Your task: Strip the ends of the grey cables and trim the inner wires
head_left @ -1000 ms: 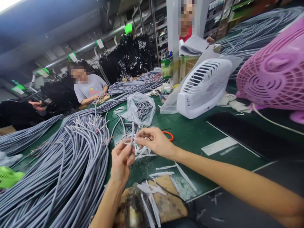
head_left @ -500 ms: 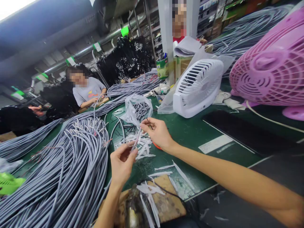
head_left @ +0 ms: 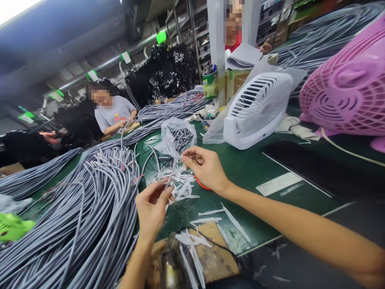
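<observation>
My left hand [head_left: 152, 208] is closed round a thin grey cable [head_left: 171, 176], thumb and fingers pinching it near its stripped end. The cable end points up and away, its inner wires pale and pinkish. My right hand [head_left: 207, 168] pinches at the tip of those wires, fingertips together; a small dark piece seems to lie among its fingers, too blurred to name. Just beyond stands an open clear plastic bag [head_left: 167, 138] of short dark grey tube pieces [head_left: 182, 138]. White strips of scrap [head_left: 183, 184] lie under the hands.
A large bundle of grey cables [head_left: 99, 200] fills the left side. On the right are a white fan [head_left: 258, 110], a pink fan [head_left: 345, 84] and a dark flat panel [head_left: 300, 164]. An orange ring [head_left: 201, 184] lies beside my right hand. A co-worker [head_left: 116, 114] sits across the table.
The view has shifted slightly, so the surroundings appear a little further right. My right fingers have closed in more at the wire tip. My left hand keeps its pinch on the cable.
</observation>
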The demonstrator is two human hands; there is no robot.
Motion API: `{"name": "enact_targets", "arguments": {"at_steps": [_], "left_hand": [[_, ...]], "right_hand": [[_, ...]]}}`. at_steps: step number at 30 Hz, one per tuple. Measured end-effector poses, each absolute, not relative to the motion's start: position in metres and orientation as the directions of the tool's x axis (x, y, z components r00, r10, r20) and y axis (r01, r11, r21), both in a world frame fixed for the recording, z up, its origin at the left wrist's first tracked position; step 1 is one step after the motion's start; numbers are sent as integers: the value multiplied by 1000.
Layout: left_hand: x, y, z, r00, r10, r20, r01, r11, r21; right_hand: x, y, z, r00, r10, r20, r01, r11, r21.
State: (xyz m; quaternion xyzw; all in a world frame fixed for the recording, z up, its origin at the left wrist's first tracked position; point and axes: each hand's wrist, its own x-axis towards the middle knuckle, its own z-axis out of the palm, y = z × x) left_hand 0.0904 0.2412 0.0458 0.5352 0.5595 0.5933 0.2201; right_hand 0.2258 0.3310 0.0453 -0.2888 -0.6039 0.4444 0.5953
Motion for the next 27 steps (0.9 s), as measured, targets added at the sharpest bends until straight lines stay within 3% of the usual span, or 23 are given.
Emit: {"name": "enact_targets", "arguments": {"at_steps": [4,8,12,15,18,20,24,27], "left_hand": [[87,235,43,-317,682,659,647,-352,676],[86,228,43,-223,551,805,830,-326,453],[86,227,45,-95,478,873,890,-352,289],[85,228,46,-73,469,880,895,-359,265],[84,230,47,-74,466,882,891,-367,268],[84,230,46,-38,461,886,900,-370,231],[84,230,44,59,464,884,928,-353,123],[83,229,42,41,481,876,931,-337,142]], "right_hand": [[227,329,47,-28,870,492,-115,486,-866],[230,319,49,3,809,587,-71,586,-807],[234,307,48,-3,586,810,134,803,-581],[235,302,47,-108,307,946,376,893,-247],[234,302,46,-233,112,966,525,851,28],[233,302,45,-273,62,960,557,824,105],[232,300,41,-319,53,946,569,809,146],[231,300,39,-334,73,940,567,812,139]]}}
